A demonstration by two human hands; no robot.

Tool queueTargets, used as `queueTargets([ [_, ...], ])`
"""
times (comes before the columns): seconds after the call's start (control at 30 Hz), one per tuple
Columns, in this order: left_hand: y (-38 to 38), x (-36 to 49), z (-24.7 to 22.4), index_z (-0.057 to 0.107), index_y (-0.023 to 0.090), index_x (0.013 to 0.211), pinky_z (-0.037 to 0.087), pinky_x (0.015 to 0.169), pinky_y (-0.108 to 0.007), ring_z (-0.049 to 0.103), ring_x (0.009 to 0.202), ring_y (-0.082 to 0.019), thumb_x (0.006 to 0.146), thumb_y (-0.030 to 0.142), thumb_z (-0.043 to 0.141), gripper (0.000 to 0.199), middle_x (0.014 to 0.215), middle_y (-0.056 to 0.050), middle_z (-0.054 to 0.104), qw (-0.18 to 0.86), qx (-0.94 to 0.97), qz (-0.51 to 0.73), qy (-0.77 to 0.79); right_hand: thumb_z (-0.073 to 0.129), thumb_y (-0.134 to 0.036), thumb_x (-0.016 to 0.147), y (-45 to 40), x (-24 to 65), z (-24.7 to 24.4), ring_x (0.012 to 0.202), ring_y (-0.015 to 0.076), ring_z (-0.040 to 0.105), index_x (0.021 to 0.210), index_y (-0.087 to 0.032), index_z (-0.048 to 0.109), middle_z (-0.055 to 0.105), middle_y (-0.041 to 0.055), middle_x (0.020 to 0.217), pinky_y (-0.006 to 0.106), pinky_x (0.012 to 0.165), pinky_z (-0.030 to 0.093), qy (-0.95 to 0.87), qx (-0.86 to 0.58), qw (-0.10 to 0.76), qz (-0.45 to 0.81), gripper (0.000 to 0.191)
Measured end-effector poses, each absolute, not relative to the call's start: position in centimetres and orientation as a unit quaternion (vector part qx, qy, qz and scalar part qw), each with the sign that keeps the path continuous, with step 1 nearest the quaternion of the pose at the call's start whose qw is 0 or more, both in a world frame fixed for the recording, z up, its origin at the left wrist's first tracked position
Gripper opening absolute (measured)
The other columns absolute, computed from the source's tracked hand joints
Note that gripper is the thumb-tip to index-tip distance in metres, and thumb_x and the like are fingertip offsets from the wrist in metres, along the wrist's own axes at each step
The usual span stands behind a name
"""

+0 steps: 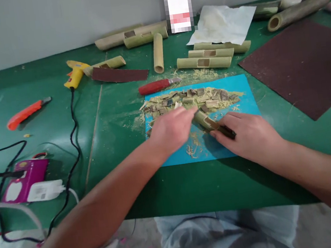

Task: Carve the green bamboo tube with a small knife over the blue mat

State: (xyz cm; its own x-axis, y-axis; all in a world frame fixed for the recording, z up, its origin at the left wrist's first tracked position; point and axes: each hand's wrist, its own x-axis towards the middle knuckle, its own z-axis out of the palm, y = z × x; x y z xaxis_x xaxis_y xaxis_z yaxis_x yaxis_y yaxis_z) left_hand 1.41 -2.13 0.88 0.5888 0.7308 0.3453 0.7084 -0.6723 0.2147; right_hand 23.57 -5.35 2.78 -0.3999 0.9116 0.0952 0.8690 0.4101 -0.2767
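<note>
Two hands on one bamboo tube

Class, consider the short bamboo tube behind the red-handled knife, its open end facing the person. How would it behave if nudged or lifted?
The bamboo tube would probably roll sideways, being round. It looks stiff, with straight walls, and perhaps light for its size, being hollow.

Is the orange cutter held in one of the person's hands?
No, the orange cutter lies on the green table, apart from the left hand and the right hand.
</note>
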Motion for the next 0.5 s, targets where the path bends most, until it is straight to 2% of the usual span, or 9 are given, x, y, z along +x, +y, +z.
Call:
queueTargets([
  [0.5,-2.17,1.58,0.98,0.066,0.014,0.127,0.048,0.059,-0.023,0.063,0.067,-0.013,0.106,0.025,0.036,0.038,0.081,-0.005,0.069,0.015,0.891,0.205,0.404,0.056,-0.04,0.092,-5.35,23.74,2.74,0.063,0.0161,0.056,0.077,-0.02,0.063,0.065,0.0038,0.075,0.03,0.055,0.03,-0.828,-0.536,0.126,0.101,0.026],
])
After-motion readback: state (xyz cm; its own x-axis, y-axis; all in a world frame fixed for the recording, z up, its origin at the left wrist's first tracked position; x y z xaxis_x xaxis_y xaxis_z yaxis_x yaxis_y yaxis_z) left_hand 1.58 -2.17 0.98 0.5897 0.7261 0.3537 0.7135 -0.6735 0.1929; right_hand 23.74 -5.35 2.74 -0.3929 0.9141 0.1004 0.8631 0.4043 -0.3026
